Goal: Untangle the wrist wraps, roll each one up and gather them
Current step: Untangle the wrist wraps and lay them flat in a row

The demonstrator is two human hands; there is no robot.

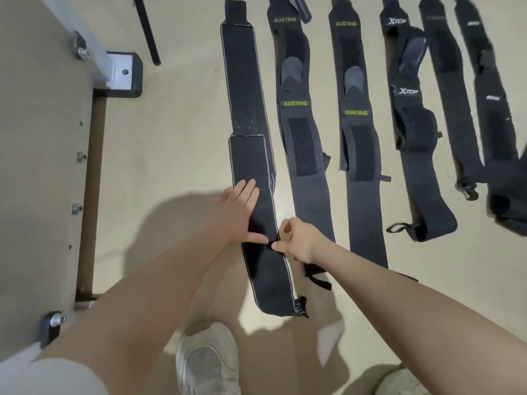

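Several black wrist wraps lie stretched out side by side on the beige floor. The leftmost wrap [251,155], edged in grey, runs from the top down to my feet. My left hand [238,212] lies flat on it, fingers spread, thumb pointing right. My right hand [296,240] pinches the wrap's right edge at a small black fold, thumb meeting my left thumb. To the right lie two XUEYING wraps [299,132] [360,143], an XTEP wrap [410,132] folded on itself, and two more wraps [484,109] at the far right.
A table leg with a white bracket [119,72] and a bolted wooden panel [42,166] stand at the left. A thin black rod [147,29] lies on the floor at the top. My white shoe [206,363] is just below the wrap's end.
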